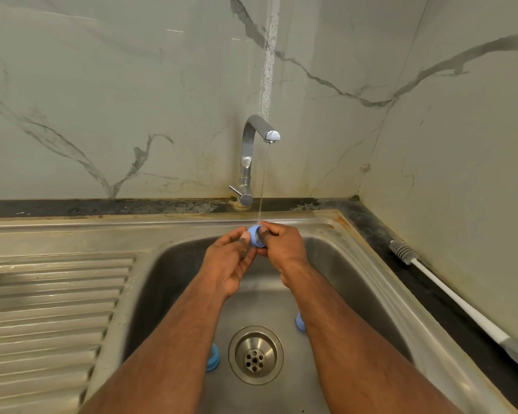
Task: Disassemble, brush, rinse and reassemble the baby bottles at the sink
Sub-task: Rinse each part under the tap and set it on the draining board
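Blue bottle part (256,236), small and ring- or cap-shaped, held over the back of the sink basin (174,264), directly under a thin water stream (263,186) that meets its top edge. Exact type of part cannot be told; fingers cover much of it.

Left hand (232,261): fingers curled, thumb and fingertips pinching the left side of the part, palm turned partly upward. Right hand (283,246): fingers curled over the right side and top of the same part. Both forearms reach in from the bottom of the view.

2 more blue pieces lie on the basin floor: 1 (213,357) just left of the drain strainer (255,354), partly hidden by the left forearm; 1 (300,322) to the upper right of the drain, partly hidden by the right forearm.

Chrome tap (248,156) stands behind the basin at the wall, spout curved forward, running.

Ribbed drainboard (51,309) to the left of the basin. On the dark surface (380,234) to the right, a bottle brush (449,291) lies along the wall, grey bristle head toward the back, white handle toward the viewer. Wall is veined marble-look tile (102,100).
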A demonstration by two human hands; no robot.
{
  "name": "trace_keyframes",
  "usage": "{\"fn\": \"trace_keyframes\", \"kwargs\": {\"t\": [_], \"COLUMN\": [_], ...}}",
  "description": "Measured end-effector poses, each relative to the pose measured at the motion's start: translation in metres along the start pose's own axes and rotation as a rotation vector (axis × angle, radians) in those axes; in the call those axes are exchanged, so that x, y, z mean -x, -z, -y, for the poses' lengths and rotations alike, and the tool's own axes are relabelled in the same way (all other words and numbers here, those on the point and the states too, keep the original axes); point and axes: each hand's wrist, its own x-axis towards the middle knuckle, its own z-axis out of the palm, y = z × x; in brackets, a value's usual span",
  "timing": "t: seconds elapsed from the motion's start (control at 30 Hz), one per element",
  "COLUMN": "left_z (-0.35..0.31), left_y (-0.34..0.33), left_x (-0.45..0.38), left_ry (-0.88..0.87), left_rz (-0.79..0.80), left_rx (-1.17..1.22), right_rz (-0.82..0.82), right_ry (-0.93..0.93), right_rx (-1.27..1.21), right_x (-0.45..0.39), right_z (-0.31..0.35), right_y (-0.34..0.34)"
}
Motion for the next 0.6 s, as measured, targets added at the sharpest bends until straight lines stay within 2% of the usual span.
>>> {"fn": "trace_keyframes", "kwargs": {"t": [0.13, 0.23, 0.33, 0.43, 0.5, 0.6], "left_z": [0.002, 0.005, 0.006, 0.009, 0.012, 0.013], "left_y": [-0.001, -0.001, -0.001, -0.004, -0.006, -0.008], "left_x": [0.001, -0.002, -0.004, -0.004, -0.004, -0.005], "left_ry": [-0.07, -0.152, -0.189, -0.229, -0.289, -0.341], "left_rz": [-0.045, -0.095, -0.107, -0.116, -0.128, -0.139], "left_rx": [-0.092, -0.155, -0.168, -0.211, -0.329, -0.404], "right_rz": [0.12, 0.184, 0.119, -0.016, -0.006, 0.136], "right_ry": [-0.156, -0.142, -0.069, -0.058, -0.129, -0.193], "right_rx": [-0.148, -0.159, -0.154, -0.115, -0.235, -0.45], "right_x": [0.003, 0.003, 0.001, 0.0, 0.0, 0.001], "right_z": [0.003, 0.003, 0.002, 0.004, 0.006, 0.007], "right_y": [-0.001, -0.003, -0.005, -0.007, -0.006, 0.001]}}
